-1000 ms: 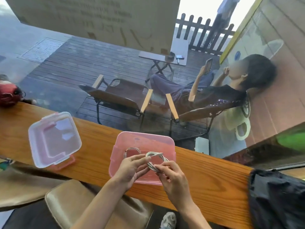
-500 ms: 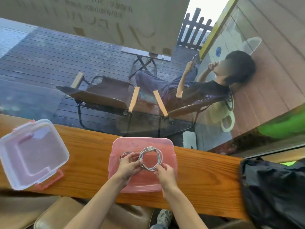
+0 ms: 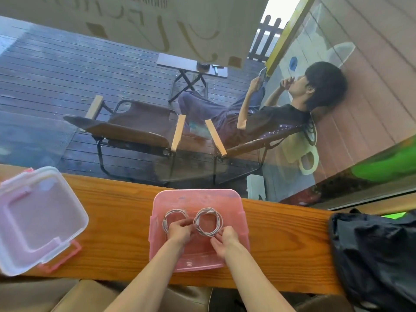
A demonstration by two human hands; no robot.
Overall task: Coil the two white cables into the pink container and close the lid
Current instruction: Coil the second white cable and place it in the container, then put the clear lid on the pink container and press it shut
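Reaching into one pink container (image 3: pixel 244 224) on the wooden counter (image 3: pixel 281 239), two hands work. The left hand (image 3: pixel 180 230) curls its fingers on one small cable coil (image 3: pixel 172 216). The right hand (image 3: pixel 225 240) pinches the bottom of a second coil (image 3: pixel 208 221), a round ring. One clear lid (image 3: pixel 40 219) lies well apart, left. One black bag (image 3: pixel 378 253) sits right.
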